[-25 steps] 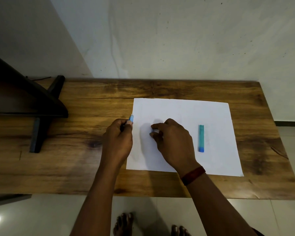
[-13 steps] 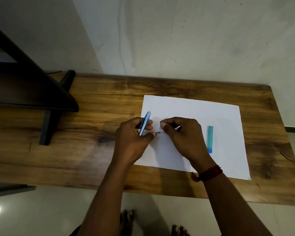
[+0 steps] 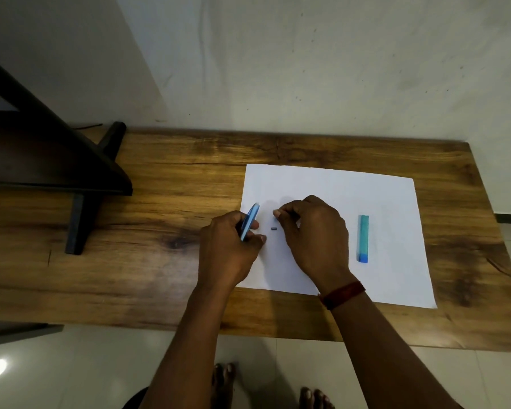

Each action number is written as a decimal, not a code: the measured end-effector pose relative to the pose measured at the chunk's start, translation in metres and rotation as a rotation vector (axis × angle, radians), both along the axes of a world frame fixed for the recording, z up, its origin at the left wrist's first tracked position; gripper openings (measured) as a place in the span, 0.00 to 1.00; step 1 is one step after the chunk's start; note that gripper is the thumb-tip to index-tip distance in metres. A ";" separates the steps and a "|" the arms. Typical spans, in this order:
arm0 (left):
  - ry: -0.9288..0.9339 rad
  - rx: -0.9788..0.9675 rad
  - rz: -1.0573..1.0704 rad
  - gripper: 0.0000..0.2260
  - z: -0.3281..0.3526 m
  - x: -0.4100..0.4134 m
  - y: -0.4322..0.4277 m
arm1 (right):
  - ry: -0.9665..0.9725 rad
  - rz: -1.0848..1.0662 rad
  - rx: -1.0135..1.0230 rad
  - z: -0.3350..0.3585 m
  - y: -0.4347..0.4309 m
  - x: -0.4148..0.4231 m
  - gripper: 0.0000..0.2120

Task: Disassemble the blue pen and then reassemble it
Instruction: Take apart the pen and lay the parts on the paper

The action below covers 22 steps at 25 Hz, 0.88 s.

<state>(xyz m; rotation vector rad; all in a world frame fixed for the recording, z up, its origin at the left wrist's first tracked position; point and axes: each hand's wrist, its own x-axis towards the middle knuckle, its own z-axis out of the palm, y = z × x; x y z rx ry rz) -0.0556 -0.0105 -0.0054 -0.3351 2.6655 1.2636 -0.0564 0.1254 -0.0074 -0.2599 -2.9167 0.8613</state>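
Observation:
My left hand [image 3: 229, 246] grips the blue pen barrel [image 3: 249, 220], which points up and away over the left edge of a white paper sheet [image 3: 331, 187]. My right hand [image 3: 311, 234] hovers just to its right with fingertips pinched together; what they hold is hidden. A small dark pen piece [image 3: 273, 228] lies on the paper between my two hands. The teal pen cap [image 3: 363, 238], with a blue end toward me, lies on the paper to the right of my right hand.
The paper lies on a wooden table [image 3: 174, 202] against a pale wall. A dark wooden stand [image 3: 56, 160] occupies the table's left end. My bare feet [image 3: 224, 379] show on the tiled floor below the table's near edge.
The left hand turned the barrel so more of it shows. The small dark piece now lies on the paper between my hands. The camera view shifted left.

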 end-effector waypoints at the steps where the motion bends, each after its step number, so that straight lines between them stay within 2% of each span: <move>1: -0.014 0.005 -0.004 0.10 0.000 0.000 -0.002 | -0.001 0.006 0.020 0.000 -0.001 -0.001 0.13; 6: -0.046 0.017 -0.007 0.12 0.002 -0.003 -0.007 | 0.003 0.007 0.041 -0.002 -0.006 -0.003 0.13; 10: -0.073 0.080 -0.003 0.11 0.002 -0.005 -0.012 | 0.018 -0.052 -0.060 0.001 -0.003 -0.008 0.08; 16: -0.041 0.170 0.082 0.08 0.005 -0.011 -0.007 | 0.019 0.040 -0.030 0.010 0.007 0.002 0.05; 20: 0.010 0.372 0.173 0.08 0.015 -0.009 0.006 | 0.104 -0.130 0.055 0.020 0.037 0.014 0.04; 22: 0.007 0.431 0.132 0.07 0.019 -0.005 0.017 | 0.093 -0.241 0.075 0.025 0.056 0.021 0.03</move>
